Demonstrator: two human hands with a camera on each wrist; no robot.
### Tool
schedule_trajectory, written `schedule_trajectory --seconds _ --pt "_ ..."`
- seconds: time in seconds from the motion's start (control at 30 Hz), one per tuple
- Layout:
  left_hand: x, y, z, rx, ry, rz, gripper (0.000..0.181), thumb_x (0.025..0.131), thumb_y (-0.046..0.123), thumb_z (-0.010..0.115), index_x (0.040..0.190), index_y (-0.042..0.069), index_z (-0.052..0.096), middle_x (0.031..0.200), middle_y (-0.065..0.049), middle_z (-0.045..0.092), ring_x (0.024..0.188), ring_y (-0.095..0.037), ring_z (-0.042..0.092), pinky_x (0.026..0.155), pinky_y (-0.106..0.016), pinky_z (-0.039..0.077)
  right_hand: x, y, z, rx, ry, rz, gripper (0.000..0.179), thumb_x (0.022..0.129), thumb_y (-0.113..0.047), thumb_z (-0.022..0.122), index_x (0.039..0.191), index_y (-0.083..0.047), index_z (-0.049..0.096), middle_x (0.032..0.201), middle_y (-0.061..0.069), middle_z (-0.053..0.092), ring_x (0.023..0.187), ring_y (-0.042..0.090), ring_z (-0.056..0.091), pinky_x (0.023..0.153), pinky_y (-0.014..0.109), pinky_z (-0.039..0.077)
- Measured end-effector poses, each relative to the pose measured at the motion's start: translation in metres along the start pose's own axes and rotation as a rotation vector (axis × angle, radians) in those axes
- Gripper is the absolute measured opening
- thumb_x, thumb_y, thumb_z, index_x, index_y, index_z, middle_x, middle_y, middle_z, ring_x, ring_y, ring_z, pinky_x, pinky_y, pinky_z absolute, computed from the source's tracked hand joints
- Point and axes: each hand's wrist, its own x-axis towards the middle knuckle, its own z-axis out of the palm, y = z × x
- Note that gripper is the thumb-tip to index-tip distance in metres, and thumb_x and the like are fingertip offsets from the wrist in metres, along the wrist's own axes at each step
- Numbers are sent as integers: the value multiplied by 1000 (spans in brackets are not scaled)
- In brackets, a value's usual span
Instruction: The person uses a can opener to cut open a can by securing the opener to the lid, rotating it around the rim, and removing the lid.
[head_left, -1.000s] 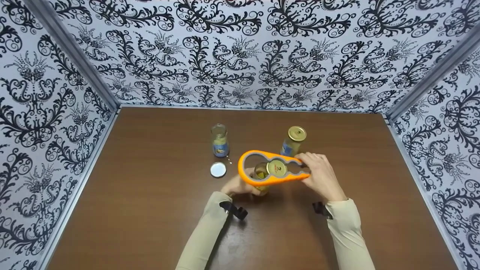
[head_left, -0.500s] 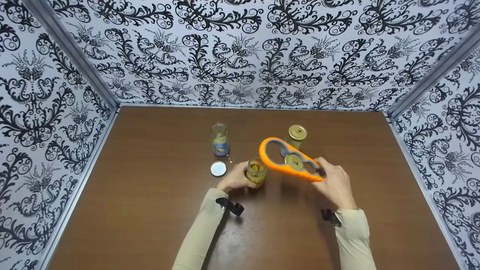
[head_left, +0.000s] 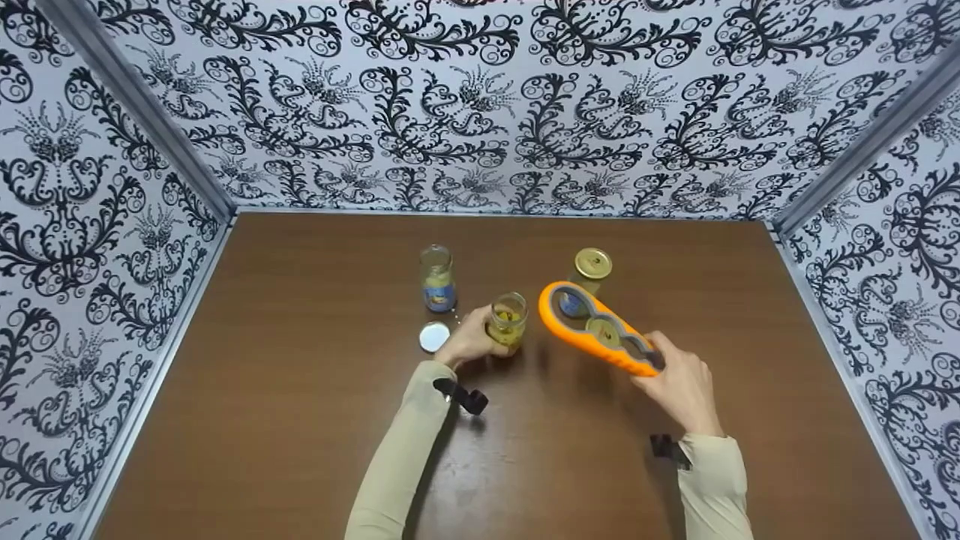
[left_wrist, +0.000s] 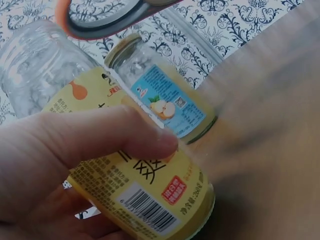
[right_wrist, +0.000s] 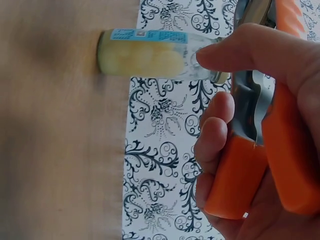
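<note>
My left hand point(head_left: 469, 341) grips an open glass jar point(head_left: 508, 322) with yellowish contents. In the left wrist view the thumb lies across its yellow label point(left_wrist: 145, 192). To the right, my right hand point(head_left: 682, 386) holds an orange jar opener point(head_left: 589, 346) by its handle end, above the table. A gold lid point(head_left: 602, 332) sits within the opener's grey inner edge. Orange handles point(right_wrist: 237, 177) fill the curled fingers in the right wrist view. Behind the opener stands a jar with a gold lid point(head_left: 593, 263) and a blue label point(left_wrist: 170, 102), partly hidden.
At the back left of the brown table point(head_left: 315, 315) stands an open jar point(head_left: 439, 289) with a blue label. A loose lid point(head_left: 434, 337), white side up, lies in front of it near my left hand. Patterned walls point(head_left: 480, 112) enclose the table's back and sides.
My right hand has moved right with the opener and the gold lid, away from above the jar. The left hand has shifted slightly away from me with the jar, its open mouth now uncovered.
</note>
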Motion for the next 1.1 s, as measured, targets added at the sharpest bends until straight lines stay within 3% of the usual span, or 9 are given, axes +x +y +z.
schedule_trajectory --seconds 0.37,0.57,0.63,0.8,0.87,1.1 --pt "19 -3 -12 -109 9 -19 52 61 -12 78 110 -5 63 96 -12 68 86 -21 61 85 -34 48 -11 6 7 1 -27 36 44 63 -13 82 102 -14 64 73 7 63 57 29 52 53 47 40" --pt "31 -2 -15 -122 55 -49 52 60 -14 77 109 -5 63 95 -10 68 84 -20 59 84 -32 47 -15 8 11 4 -33 56 44 64 -13 84 104 -14 64 76 9 65 59 30 54 55 48 41" --pt "30 8 -17 -130 54 -61 53 61 -17 75 111 -7 61 97 -12 67 87 -22 59 86 -33 47 -15 8 11 5 -39 61 45 64 -12 84 104 -14 64 77 9 66 59 30 55 55 48 41" --pt "39 5 -16 -104 60 -116 58 62 -19 72 118 -6 59 105 -16 66 94 -26 58 90 -38 46 -15 8 10 4 -53 73 45 65 -12 84 105 -13 64 79 12 66 60 32 55 54 50 41" --pt "45 -6 -14 -91 73 -127 60 61 -18 73 119 -4 60 105 -14 66 93 -25 59 88 -36 47 -15 9 9 -3 -54 74 45 65 -13 84 105 -13 64 79 12 67 60 32 55 54 50 41" --pt "51 -9 -13 -111 65 -77 62 61 -18 75 119 -4 59 104 -15 66 92 -25 59 83 -35 48 -12 9 6 -27 -68 65 47 64 -15 84 106 -11 63 78 11 66 57 30 54 53 49 42"
